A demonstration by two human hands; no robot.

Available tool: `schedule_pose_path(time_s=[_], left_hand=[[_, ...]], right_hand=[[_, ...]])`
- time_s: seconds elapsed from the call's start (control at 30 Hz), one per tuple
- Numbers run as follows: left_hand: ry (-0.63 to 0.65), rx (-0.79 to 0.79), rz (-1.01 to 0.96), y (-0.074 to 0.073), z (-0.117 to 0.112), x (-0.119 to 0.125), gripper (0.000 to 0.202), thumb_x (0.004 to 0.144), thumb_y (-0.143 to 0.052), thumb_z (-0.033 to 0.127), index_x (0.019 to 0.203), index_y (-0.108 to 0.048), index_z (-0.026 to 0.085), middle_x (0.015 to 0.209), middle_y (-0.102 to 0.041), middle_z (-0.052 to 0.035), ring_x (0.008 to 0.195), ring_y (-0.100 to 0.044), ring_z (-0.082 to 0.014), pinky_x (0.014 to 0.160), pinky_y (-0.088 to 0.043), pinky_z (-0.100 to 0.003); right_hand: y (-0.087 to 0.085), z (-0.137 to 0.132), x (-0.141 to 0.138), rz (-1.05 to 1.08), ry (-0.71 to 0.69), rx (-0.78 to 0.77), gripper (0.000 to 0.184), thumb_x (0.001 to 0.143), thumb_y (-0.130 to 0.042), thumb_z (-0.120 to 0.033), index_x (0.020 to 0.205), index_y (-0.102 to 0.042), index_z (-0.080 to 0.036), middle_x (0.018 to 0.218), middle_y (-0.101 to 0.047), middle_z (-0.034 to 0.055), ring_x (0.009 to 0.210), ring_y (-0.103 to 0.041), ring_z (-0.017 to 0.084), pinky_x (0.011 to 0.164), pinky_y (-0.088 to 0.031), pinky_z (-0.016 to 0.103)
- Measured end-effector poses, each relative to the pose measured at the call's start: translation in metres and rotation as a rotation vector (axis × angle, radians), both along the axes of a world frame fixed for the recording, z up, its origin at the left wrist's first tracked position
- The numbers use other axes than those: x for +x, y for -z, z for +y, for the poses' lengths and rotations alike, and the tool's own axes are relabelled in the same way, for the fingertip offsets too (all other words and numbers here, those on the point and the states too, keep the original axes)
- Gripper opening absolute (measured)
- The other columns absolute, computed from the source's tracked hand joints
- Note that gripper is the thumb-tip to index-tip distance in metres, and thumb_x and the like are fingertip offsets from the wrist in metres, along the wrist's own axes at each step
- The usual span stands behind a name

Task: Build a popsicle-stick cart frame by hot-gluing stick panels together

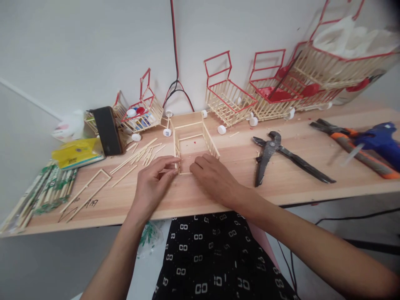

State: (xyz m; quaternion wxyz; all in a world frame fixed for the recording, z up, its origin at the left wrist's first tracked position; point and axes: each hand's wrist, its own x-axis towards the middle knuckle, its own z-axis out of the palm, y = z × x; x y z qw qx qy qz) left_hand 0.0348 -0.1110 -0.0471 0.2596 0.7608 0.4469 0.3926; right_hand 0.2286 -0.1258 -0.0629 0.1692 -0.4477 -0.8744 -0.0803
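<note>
In the middle of the bench lies a small open frame built from thin wooden sticks (191,125), with short upright sticks along its sides. My left hand (154,179) pinches the frame's near left corner between thumb and fingers. Across the near side, my right hand (214,177) has its fingers curled at the frame's near right part; what its fingertips hold is hidden. To the left of my left hand lie several loose cut sticks (145,153). A separate three-sided stick frame (89,185) rests further left.
Finished miniature stick carts with red rims (229,100) stand along the wall. Black cutting pliers (270,152), orange-handled pliers (359,152) and a blue glue gun (379,141) lie on the right. Bundled sticks (50,187), a yellow pack (78,152) and a dark phone (108,131) are on the left.
</note>
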Motion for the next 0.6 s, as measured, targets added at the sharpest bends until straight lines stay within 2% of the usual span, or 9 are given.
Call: schedule_pose_path(time_s=[0.4,0.6], left_hand=[[0.017,-0.001,0.001,-0.0001,0.0007,-0.0016,0.023,0.085,-0.061,0.020,0.108,-0.068,0.023,0.108,-0.066,-0.0044,0.087,-0.063,-0.0129,0.072,-0.058,-0.024],[0.012,-0.028,-0.028,0.0022,0.0005,-0.0022,0.024,0.085,-0.062,0.020,0.107,-0.068,0.025,0.108,-0.066,-0.0030,0.085,-0.063,-0.0117,0.072,-0.057,-0.023]], right_hand=[[0.0023,-0.0004,-0.0021,0.045,-0.008,-0.018,0.020,0.093,-0.042,-0.006,0.087,-0.059,-0.015,0.088,-0.059,0.0081,0.083,-0.045,0.022,0.079,-0.037,0.033],[0.0022,-0.0013,-0.0005,0.071,-0.011,0.014,0.016,0.092,-0.047,-0.008,0.087,-0.060,-0.016,0.089,-0.059,0.0074,0.085,-0.046,0.021,0.077,-0.036,0.032]])
